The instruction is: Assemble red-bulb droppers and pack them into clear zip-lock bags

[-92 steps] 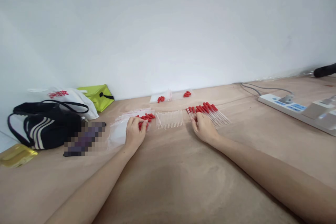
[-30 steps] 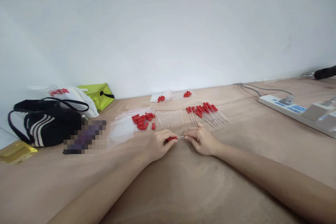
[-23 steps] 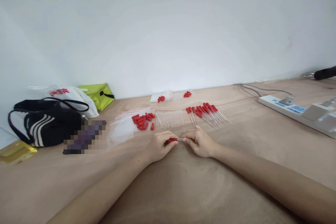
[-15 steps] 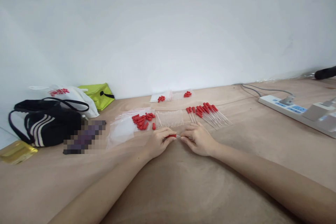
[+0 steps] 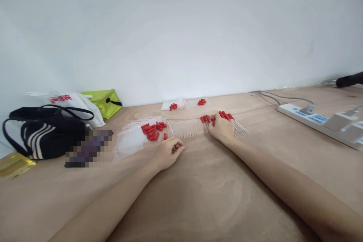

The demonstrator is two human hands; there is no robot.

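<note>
My left hand (image 5: 169, 151) rests on the wooden table (image 5: 198, 196) with its fingers loosely curled and nothing in them. It lies just in front of the loose red rubber caps (image 5: 153, 130) and the row of clear glass tubes (image 5: 183, 128). My right hand (image 5: 222, 127) is stretched forward over the pile of capped droppers (image 5: 237, 127). Its fingers are bent down among them on the dropper it carried there, with the tips hidden.
A clear zip bag (image 5: 129, 140) lies left of the caps. Two small bags with red caps (image 5: 185, 103) sit by the wall. A black striped bag (image 5: 45, 137), a white bag (image 5: 72, 103), a green pouch (image 5: 103, 101) and a yellow item (image 5: 13, 163) are at left. A power strip (image 5: 312, 118) lies at right.
The hands were joined at the centre, pushing a red cap onto a tube. They have parted: the right hand went forward to the dropper pile, and the left stays back, empty.
</note>
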